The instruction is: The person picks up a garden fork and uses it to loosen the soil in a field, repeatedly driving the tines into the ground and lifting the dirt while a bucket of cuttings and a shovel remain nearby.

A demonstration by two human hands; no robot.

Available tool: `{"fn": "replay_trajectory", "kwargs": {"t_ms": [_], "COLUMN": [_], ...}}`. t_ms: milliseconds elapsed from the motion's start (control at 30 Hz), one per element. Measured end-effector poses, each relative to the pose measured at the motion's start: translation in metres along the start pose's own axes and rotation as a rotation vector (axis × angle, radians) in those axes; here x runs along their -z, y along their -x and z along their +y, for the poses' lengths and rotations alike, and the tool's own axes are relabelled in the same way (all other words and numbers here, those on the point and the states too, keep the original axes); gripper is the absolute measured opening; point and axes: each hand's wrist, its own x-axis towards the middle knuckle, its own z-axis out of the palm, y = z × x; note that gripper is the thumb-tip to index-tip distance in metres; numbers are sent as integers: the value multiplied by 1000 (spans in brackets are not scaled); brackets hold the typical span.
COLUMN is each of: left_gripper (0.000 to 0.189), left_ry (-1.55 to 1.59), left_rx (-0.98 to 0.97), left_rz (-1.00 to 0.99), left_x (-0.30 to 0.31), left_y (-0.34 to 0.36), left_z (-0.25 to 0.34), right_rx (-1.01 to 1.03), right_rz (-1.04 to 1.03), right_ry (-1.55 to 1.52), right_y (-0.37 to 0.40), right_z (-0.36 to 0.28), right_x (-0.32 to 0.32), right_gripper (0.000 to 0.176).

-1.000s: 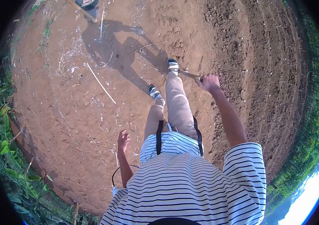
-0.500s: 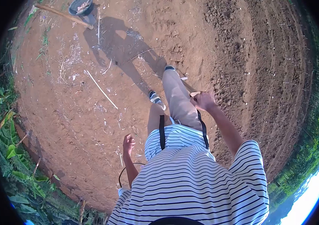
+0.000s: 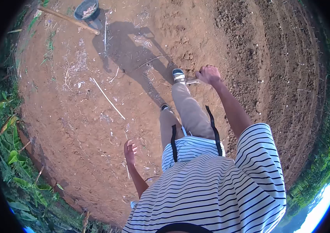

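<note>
I look straight down at my striped shirt and beige trousers while walking on bare red soil. My right hand (image 3: 208, 73) is out in front, closed around a short wooden-handled tool (image 3: 191, 80) whose end shows beside my forward shoe (image 3: 178, 75). My left hand (image 3: 129, 148) hangs at my side with loose fingers, holding nothing. My shadow falls ahead on the ground.
A dark basin (image 3: 86, 8) and a long wooden pole (image 3: 69, 18) lie at the far top left. A pale stick (image 3: 108, 98) lies on the soil to the left. Tilled furrows (image 3: 285, 70) run along the right, and green plants (image 3: 13, 155) edge the left side.
I have stepped forward; my right hand swung back towards my body, then forward again with the tool. The basin and pole have come further into view.
</note>
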Motion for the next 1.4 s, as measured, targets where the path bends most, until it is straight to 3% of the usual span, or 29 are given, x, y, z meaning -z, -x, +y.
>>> {"fn": "replay_trajectory", "kwargs": {"t_ms": [33,100,167,200,300,333,367,433,467,500,567,600,700,800,867,1033,1300,1400], "left_gripper": [41,40,39,39,39,39,38,38,39,39,38,37,35,35,34,34,36,35], "left_ry": [-75,-46,-257,-254,-273,-302,-336,-349,-304,-258,-235,-158,-69,-99,-221,-247,-284,-303], "left_rx": [36,36,-47,-63,87,138,189,195,201,207,204,177,145,237,354,348,474,493], "left_rz": [24,4,1,8,-36,-70,-105,-125,-91,-54,-13,16,73,53,-88,-111,-162,-148], "left_x": [9,37,56,65,85,89,95,97,98,99,101,101,93,75,64,38,35,37], "left_y": [11,42,51,57,81,87,92,98,100,103,117,124,141,166,175,193,196,190], "left_z": [-15,-74,-121,-138,-176,-180,-182,-179,-178,-174,-172,-170,-178,-199,-211,-230,-249,-255], "right_rx": [-47,-96,-110,-84,37,27,23,59,155,156,183,88,138,104,125,139,59,-26], "right_rz": [37,-87,-22,107,146,445,442,712,994,993,1187,814,834,766,754,672,464,212], "right_ry": [4,-21,-48,25,137,119,115,81,154,146,111,-107,-193,-150,-145,-162,-270,-262], "right_y": [5,33,47,57,92,104,115,139,149,157,171,182,205,225,243,292,363,382], "right_z": [-4,-20,-23,-22,-24,-24,-22,-23,-25,-27,-31,-32,-30,-28,-25,-8,13,17], "right_x": [0,-7,-21,-39,-69,-91,-112,-135,-142,-146,-156,-160,-180,-198,-223,-293,-405,-462], "right_gripper": [56,55,55,52,48,42,42,34,31,31,25,19,15,18,18,20,19,22]}}
